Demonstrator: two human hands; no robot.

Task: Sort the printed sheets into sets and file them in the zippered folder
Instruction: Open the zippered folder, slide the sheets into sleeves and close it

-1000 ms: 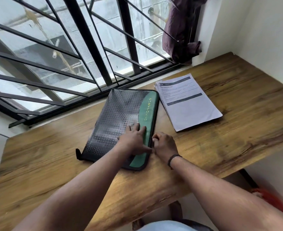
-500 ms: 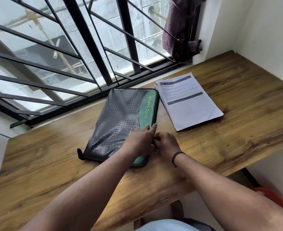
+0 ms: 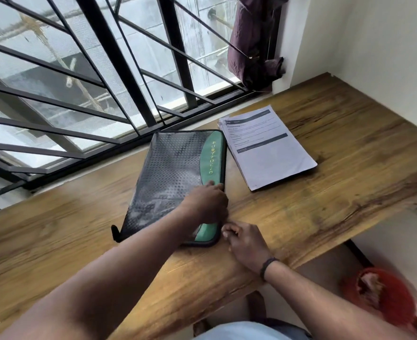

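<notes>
A black zippered folder with a green strip reading PORTFOLIO lies closed on the wooden desk, slanted toward the window. My left hand lies on its right edge, pressing it down over the green strip. My right hand sits just right of the folder's near right corner, with its fingers pinched together against the zipper edge. The zipper pull itself is hidden by those fingers. A stack of printed sheets lies face up on the desk to the right of the folder, untouched.
A barred window runs along the desk's far edge. A purple cloth hangs at the window's right end. White walls close the right side. Below the desk's near right edge a red object shows on the floor.
My right hand has slid along the folder's right edge toward its near corner. My left hand has shifted slightly farther up the green strip. The sheets have not moved.
</notes>
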